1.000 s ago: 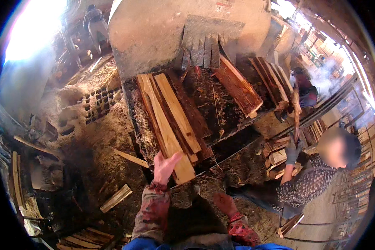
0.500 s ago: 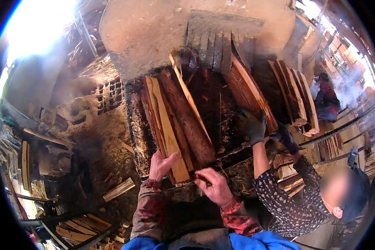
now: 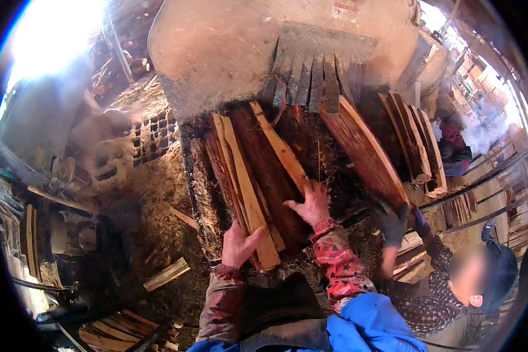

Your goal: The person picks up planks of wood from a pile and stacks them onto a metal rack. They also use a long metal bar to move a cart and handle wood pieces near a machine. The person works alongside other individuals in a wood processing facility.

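While smoke (image 3: 488,134) hangs beyond, boards (image 3: 251,202) line the table (image 3: 331,158).

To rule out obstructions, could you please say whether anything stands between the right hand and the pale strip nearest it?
Nothing visible does; the right hand appears to touch the near end of the pale strip.

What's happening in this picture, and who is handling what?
The person's left hand is on the near end of a long pale board. The right hand is at the near end of a narrower board. To the right, a co-worker's gloved hand is at the near end of a bark-covered slab. Dark hanging strips stand at the slab's far end.
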A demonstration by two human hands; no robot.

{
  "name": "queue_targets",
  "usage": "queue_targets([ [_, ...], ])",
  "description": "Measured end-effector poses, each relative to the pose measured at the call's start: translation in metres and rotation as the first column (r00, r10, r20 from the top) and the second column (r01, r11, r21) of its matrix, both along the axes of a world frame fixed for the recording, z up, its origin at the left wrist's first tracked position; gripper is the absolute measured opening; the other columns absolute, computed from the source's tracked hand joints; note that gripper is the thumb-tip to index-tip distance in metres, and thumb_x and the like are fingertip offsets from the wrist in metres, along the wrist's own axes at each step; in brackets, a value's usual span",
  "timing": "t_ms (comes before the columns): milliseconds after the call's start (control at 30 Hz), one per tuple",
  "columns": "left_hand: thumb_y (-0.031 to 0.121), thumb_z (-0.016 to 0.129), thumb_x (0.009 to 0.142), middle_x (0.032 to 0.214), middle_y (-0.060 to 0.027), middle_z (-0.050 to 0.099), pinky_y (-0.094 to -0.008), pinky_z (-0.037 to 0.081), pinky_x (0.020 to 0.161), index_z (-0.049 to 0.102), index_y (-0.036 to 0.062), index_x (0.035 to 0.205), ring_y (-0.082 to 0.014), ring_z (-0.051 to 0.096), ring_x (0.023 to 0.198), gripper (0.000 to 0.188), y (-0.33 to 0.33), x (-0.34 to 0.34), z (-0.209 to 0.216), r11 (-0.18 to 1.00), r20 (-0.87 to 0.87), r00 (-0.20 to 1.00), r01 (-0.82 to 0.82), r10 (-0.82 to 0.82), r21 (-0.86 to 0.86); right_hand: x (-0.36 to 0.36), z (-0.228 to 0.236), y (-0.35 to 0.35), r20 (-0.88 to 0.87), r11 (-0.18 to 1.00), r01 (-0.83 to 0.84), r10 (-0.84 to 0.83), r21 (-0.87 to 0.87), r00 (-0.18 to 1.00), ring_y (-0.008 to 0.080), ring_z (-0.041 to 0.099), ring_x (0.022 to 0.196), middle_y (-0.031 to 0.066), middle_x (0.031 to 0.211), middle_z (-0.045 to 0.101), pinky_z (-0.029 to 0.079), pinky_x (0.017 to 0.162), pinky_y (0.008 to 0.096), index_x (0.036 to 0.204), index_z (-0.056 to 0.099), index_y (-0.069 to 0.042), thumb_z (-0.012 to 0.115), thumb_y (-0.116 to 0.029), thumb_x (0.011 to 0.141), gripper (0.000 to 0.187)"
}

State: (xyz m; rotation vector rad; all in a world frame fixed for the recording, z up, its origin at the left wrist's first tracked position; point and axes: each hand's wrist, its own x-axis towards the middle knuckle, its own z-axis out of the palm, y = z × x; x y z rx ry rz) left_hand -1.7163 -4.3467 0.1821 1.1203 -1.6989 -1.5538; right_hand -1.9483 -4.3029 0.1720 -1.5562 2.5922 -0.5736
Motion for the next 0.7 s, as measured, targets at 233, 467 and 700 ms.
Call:
queue_targets([
  [233,0.024,0.072,0.075,0.095,-0.0161,0.066,-0.0326,0.051,0.075,0.048,-0.0016,0.113,-0.0228,0.065,0.088,0.051,-0.001,0.003,0.004,1.000,0.019,1.000,0.012,-0.012,0.006,-0.024,-0.005,-0.006,0.153,0.983,0.093,-0.118,0.160,0.981,0.0388,0.052,0.106,0.0228,0.120,0.049,0.044,0.088,0.0428,0.132,0.035,-0.006,0.071,-0.039,0.069,0.080],
  [467,0.019,0.072,0.076,0.096,-0.0155,0.065,-0.0310,0.051,0.075,0.048,-0.0038,0.110,-0.0187,0.063,0.087,0.047,0.001,0.008,-0.012,0.997,-0.155,0.988,0.007,0.005,0.074,0.012,0.055,0.007,0.440,0.977,-0.003,0.098,-0.212,0.893,0.0334,0.057,0.105,0.0233,0.112,0.057,0.045,0.088,0.0357,0.123,0.044,0.003,0.072,-0.033,0.071,0.069],
  [700,0.019,0.070,0.078,0.096,-0.0146,0.065,-0.0314,0.050,0.076,0.050,-0.0047,0.108,-0.0185,0.063,0.086,0.043,0.000,0.009,-0.036,0.996,-0.168,0.984,-0.046,0.058,0.072,0.066,0.029,0.038,0.172,0.972,-0.071,0.111,-0.222,0.979,0.0349,0.053,0.101,0.0184,0.104,0.054,0.044,0.088,0.0379,0.115,0.056,0.000,0.071,-0.036,0.074,0.056],
])
